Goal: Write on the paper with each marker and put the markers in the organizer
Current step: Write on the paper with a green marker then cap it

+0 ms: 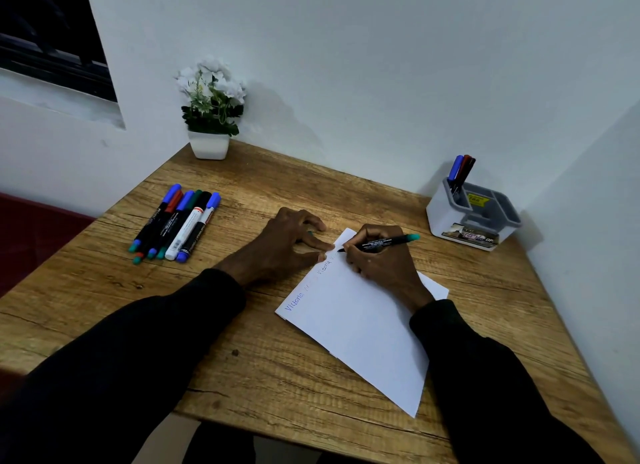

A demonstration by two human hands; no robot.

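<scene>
Right hand point(381, 259) pinches a marker point(384, 242), tip at the far corner of the paper point(363, 325); left hand point(287, 242), fingers spread, pins the edge: press firmly, stroke lightly.

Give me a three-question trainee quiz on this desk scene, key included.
1. True or false: the right hand holds a marker with its tip on the paper.
2. The organizer holds how many standing markers? A none, B three, C six.
3. Fill in: the loose markers lie on the table to the ___ of the left hand.
Key: 1 true. 2 B. 3 left.
</scene>
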